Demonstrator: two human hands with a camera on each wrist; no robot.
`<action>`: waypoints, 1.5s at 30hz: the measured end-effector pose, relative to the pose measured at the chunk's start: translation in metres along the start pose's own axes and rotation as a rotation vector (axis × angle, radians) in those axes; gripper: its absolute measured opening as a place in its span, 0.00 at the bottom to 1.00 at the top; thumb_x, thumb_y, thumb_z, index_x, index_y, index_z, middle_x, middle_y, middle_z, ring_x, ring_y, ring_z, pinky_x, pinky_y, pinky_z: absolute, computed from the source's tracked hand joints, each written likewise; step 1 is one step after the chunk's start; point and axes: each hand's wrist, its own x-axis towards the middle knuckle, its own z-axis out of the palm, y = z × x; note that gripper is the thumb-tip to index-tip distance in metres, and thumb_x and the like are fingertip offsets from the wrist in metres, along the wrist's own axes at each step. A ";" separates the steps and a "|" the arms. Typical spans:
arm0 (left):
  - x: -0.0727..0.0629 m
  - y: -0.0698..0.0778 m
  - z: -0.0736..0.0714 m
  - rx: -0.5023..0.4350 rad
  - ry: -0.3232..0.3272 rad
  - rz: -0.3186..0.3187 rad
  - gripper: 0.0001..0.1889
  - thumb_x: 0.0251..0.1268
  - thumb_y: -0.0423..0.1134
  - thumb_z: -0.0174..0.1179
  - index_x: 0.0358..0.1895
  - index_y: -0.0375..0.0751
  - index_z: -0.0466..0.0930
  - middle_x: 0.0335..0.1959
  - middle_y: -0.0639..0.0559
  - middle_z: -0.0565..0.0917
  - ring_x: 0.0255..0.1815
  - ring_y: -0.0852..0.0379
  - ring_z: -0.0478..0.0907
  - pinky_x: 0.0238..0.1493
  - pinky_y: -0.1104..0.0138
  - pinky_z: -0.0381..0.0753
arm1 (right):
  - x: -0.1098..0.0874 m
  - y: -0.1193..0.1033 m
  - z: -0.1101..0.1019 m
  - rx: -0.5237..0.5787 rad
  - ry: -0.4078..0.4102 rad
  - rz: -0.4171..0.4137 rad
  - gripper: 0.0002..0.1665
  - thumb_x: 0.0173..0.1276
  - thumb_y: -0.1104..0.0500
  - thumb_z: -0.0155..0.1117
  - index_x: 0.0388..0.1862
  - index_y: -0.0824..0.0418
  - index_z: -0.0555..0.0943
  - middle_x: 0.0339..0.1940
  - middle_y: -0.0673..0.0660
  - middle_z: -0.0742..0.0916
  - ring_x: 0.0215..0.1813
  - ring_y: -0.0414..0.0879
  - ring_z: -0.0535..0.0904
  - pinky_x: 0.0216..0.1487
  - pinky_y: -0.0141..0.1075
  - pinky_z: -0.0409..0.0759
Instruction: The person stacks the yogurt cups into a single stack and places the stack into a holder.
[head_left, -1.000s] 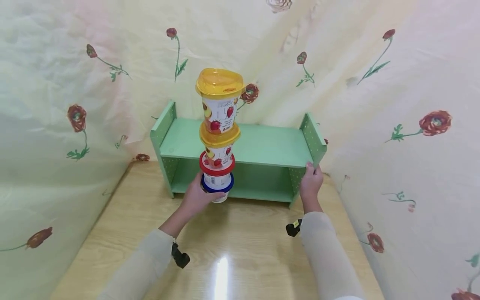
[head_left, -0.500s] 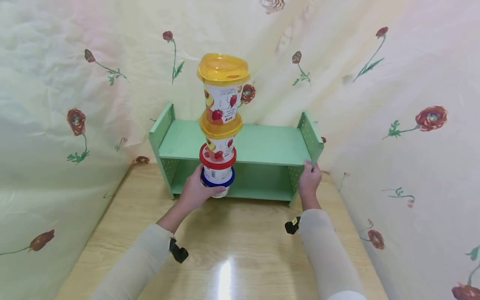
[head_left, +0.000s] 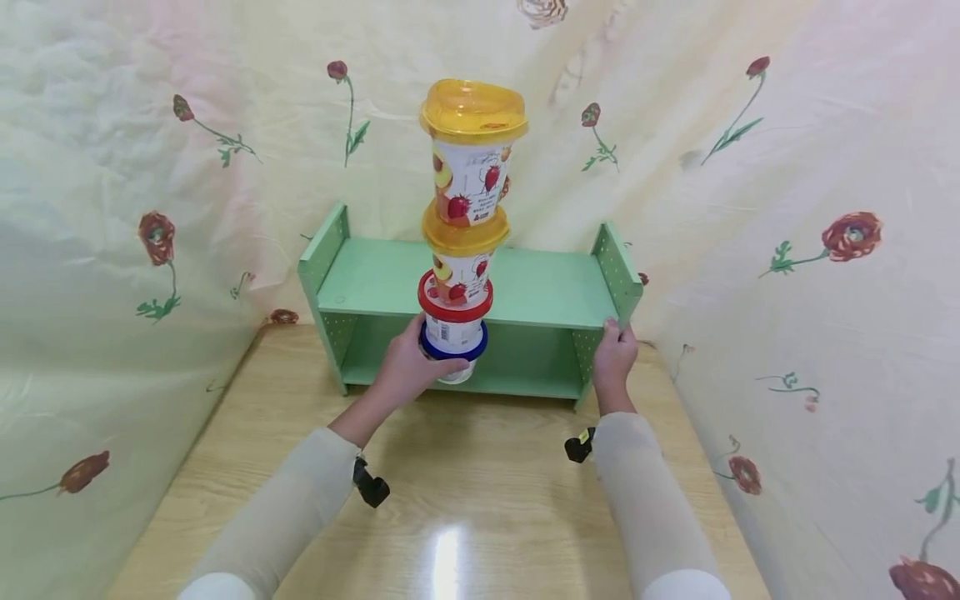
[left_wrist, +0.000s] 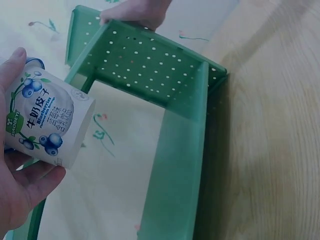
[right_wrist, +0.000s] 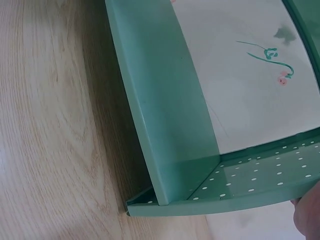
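In the head view my left hand (head_left: 411, 367) grips the bottom cup (head_left: 459, 372), which has a blue rim. The left wrist view shows blueberries printed on this white cup (left_wrist: 47, 115), with fingers and thumb around it. Stacked above it are a red-rimmed cup (head_left: 453, 332), a cup with a yellow lid (head_left: 461, 279) and a top cup with a clear yellow lid (head_left: 471, 179). The stack stands in front of a green two-tier shelf (head_left: 543, 287). My right hand (head_left: 615, 358) grips the front edge of the shelf's right side panel (head_left: 621, 271).
The shelf stands on a light wooden table (head_left: 480, 492) near the back wall. Fabric walls (head_left: 810, 333) printed with red flowers surround the table on the left, right and back. Small holes dot the shelf's side panels (right_wrist: 260, 175).
My left hand has moved up and to the right, carrying the whole stack of cups with it. My right hand keeps its hold on the shelf panel.
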 end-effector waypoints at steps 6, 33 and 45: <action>0.010 0.007 0.008 -0.017 -0.026 0.026 0.59 0.43 0.66 0.77 0.78 0.50 0.57 0.68 0.49 0.74 0.66 0.45 0.73 0.61 0.45 0.78 | 0.004 0.002 0.001 -0.011 0.054 -0.045 0.24 0.79 0.48 0.48 0.58 0.63 0.81 0.46 0.57 0.81 0.42 0.43 0.68 0.49 0.37 0.68; 0.033 0.048 0.004 -0.078 -0.039 0.130 0.56 0.47 0.64 0.76 0.78 0.48 0.57 0.67 0.48 0.75 0.65 0.46 0.74 0.60 0.46 0.79 | 0.000 0.007 0.002 -0.007 0.079 -0.061 0.23 0.79 0.51 0.49 0.54 0.68 0.80 0.47 0.57 0.83 0.48 0.45 0.72 0.54 0.40 0.71; 0.038 0.053 0.003 -0.082 -0.034 0.139 0.56 0.46 0.64 0.76 0.77 0.49 0.58 0.68 0.49 0.74 0.66 0.46 0.73 0.60 0.46 0.79 | -0.001 0.004 0.003 0.001 0.054 -0.091 0.20 0.80 0.49 0.49 0.39 0.64 0.76 0.23 0.47 0.64 0.30 0.43 0.58 0.37 0.37 0.61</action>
